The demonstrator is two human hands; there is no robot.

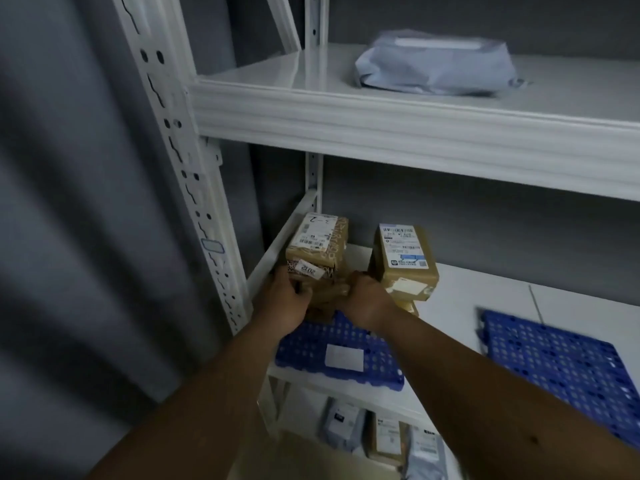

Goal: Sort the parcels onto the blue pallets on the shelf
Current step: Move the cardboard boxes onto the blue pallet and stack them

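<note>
A stack of brown cardboard parcels (317, 247) stands at the back left of a blue pallet (311, 348) on the middle shelf. My left hand (285, 297) grips the stack's lower left side and my right hand (363, 296) grips its lower right side. Just to the right, a second brown parcel (403, 261) with white labels rests on top of another box. A white label lies on the pallet's front part. A second blue pallet (561, 368) lies bare further right on the same shelf.
A grey-blue plastic mailer bag (433, 64) lies on the upper shelf. Several grey bags and a brown box (384, 441) sit on the shelf below. The white perforated upright (187, 168) stands at the left, with a grey curtain beside it.
</note>
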